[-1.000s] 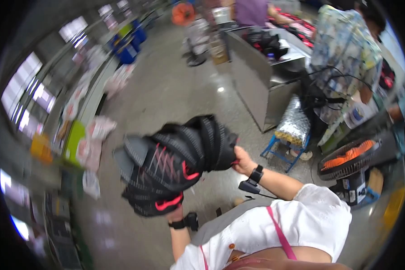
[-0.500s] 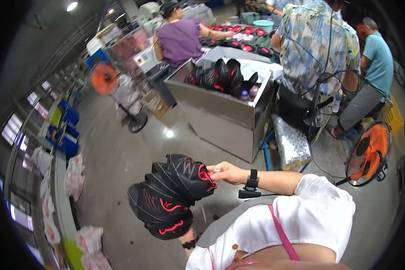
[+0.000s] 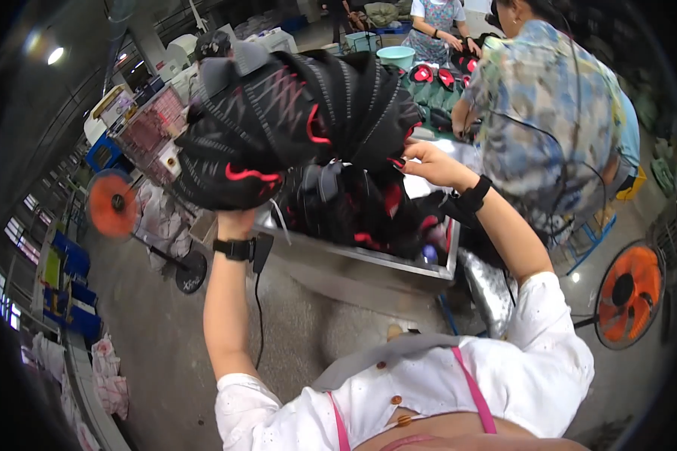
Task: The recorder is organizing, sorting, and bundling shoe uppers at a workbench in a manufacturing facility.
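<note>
A bundle of black shoe uppers with red linings, nested in a row, is held up over a grey metal bin. My left hand grips its left end from below, the fingers mostly hidden behind the uppers. My right hand is closed on the right end of the bundle, by a red-edged opening. Under the bundle, more black and red uppers lie in the bin. A small purple-capped bottle is in the bin's near right corner.
Orange fans stand at left and right. A person in a patterned shirt is close beyond the bin. Farther back, another person's hands are over a table with uppers, near a light-blue basin. A silver bag leans beside the bin.
The bundle has risen and moved forward from low in front of me to above the bin. Both arms are now stretched out, and the bin is nearer.
</note>
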The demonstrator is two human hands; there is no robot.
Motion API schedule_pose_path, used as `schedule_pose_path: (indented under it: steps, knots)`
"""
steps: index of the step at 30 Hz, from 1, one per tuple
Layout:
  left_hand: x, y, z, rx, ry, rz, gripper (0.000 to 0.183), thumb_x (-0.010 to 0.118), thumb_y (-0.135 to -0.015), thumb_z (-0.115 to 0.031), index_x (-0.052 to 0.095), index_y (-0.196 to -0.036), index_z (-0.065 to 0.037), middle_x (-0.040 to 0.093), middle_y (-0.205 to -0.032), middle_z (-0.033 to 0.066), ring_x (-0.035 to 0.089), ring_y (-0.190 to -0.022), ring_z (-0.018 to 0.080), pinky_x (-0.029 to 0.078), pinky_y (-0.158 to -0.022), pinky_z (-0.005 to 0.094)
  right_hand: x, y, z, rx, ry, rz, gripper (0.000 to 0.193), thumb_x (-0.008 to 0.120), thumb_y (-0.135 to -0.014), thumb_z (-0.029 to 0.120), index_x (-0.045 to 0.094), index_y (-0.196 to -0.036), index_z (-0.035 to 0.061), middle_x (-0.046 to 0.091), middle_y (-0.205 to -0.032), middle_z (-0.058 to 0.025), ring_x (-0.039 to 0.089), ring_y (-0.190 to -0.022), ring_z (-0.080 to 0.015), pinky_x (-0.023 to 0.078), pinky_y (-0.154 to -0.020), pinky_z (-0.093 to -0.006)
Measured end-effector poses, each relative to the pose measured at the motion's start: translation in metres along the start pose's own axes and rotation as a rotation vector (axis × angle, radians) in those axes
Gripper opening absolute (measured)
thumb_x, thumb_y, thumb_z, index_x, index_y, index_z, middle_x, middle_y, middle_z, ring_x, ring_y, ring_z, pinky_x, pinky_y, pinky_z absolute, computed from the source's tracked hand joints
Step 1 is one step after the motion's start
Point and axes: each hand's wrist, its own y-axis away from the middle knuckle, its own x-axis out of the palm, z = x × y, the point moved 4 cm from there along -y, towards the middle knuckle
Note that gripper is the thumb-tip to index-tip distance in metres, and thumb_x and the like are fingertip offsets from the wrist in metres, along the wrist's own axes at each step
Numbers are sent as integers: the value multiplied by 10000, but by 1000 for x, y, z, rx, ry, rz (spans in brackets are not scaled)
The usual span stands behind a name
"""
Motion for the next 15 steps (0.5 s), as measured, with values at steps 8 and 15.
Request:
schedule_pose_path:
  steps: [8, 15]
  knots:
    - [-97, -184, 134, -199, 75, -176, 369, 433, -899, -294, 476, -1172, -49, 543, -1140, 96, 525, -1046, 243, 421, -914, 391, -28, -66, -132, 277, 399, -3, 270, 568, -837, 264, 580, -850, -5, 576, -815, -116, 541, -782, -224, 417, -706, -335]
    - [-171, -255, 229, -400, 105, -192, 340, 447, -886, -212, 478, -1165, -19, 536, -1145, 91, 528, -1031, 227, 431, -889, 365, -15, -118, -195, 531, 374, 74, 237, 534, -860, 225, 571, -908, -4, 542, -1001, -125, 521, -896, -238, 402, -797, -326]
